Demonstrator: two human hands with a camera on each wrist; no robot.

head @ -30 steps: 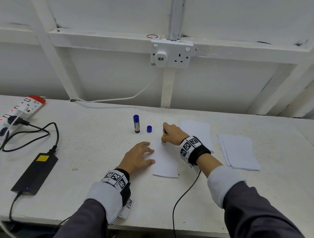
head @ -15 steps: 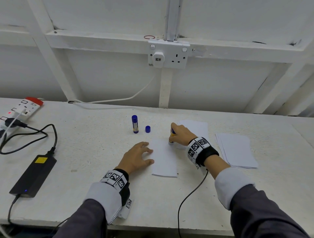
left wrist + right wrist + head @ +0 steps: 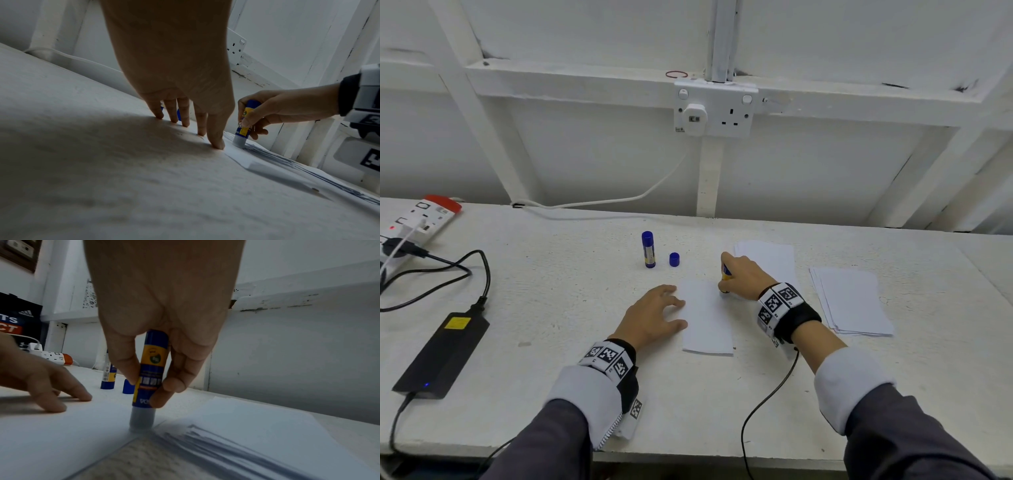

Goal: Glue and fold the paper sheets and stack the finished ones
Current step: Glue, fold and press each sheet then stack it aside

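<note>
Person's arms: dark grey sleeves, pale cuffs, tagged wristbands.
L wrist band (image 3: 608,358) & R wrist band (image 3: 779,305): white blocks w/ black-and-white square markers over black straps. Light grey cuffs (image 3: 851,383) under dark grey sleeves (image 3: 914,442). Thin black cable (image 3: 767,404) hangs from R band.

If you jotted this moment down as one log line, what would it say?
step: gluing | right hand: holds uncapped blue glue stick, tip on white paper sheet | left hand: fingers press sheet's left edge | fold: not yet
</note>
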